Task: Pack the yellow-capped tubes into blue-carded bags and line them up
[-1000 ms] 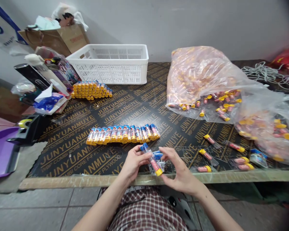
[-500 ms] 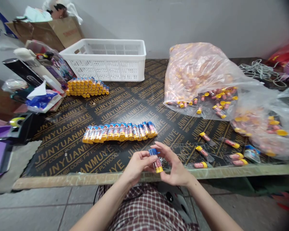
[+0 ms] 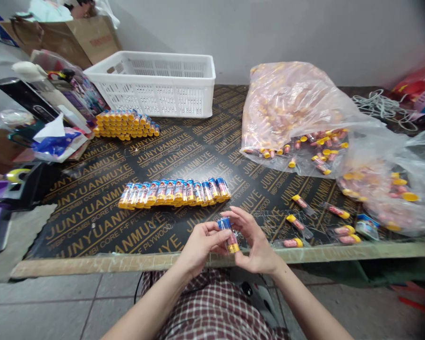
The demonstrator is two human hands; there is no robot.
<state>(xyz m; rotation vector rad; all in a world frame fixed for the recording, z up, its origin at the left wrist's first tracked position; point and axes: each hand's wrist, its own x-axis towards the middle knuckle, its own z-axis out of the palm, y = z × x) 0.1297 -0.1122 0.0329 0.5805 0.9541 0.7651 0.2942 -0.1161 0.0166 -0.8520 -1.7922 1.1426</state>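
Observation:
Just above the table's front edge, my left hand (image 3: pixel 201 245) pinches a small clear tube (image 3: pixel 231 240) with pink contents, a blue label at the top and a yellow cap at the lower end. Curved around the tube's other side is my right hand (image 3: pixel 253 243), its thumb by the yellow cap and its fingers near the blue top. Part of the tube is hidden behind my fingers. Beyond my hands lies a row of similar blue-labelled tubes (image 3: pixel 177 192), side by side, yellow ends toward me. Several loose tubes without blue labels, one of them a pink tube (image 3: pixel 299 224), lie to the right.
A large plastic bag (image 3: pixel 286 104) of yellow-capped tubes fills the back right, a second bag (image 3: pixel 378 184) beside it. A stack of tubes (image 3: pixel 125 125) sits before a white basket (image 3: pixel 152 94). Bottles and a tissue pack (image 3: pixel 58 141) crowd the left.
The view has shifted slightly. Both hands keep nearly the same hold on the tube, and the row and the loose tubes lie as before.

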